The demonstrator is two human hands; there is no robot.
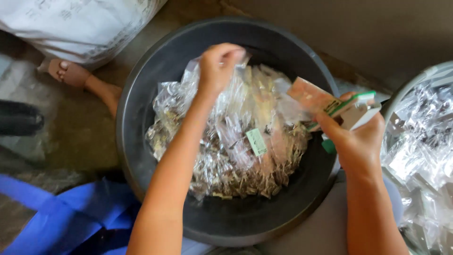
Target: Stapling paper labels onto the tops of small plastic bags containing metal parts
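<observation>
Many small clear plastic packets (236, 151) lie heaped in a wide dark round basin (141, 141) on the floor, filled with what looks like dry brownish bits; exact contents hard to tell. Left hand (218, 66) reaches to the far side of the heap, fingers (231, 54) pinched narrow on the top edge of one clear packet (193, 71), lifting its corner. Right hand (361, 137) sits at the basin's right rim, fingers closed around a small white and green hand tool (361, 108) with a pinkish packet (311, 97) caught at its front; what kind of tool, cannot say.

Handling, as a judgement: packets look very light, thin, crinkly and slippery, sliding over each other. Film is soft and floppy, so a pinch at the flat top edge or a corner serves best; gripping the filled middle would likely squash the contents.

Right of the basin, a second tub (401, 94) holds more shiny packets. Far left, someone's sandalled foot (71, 73) beside a white sack (80, 23).
</observation>
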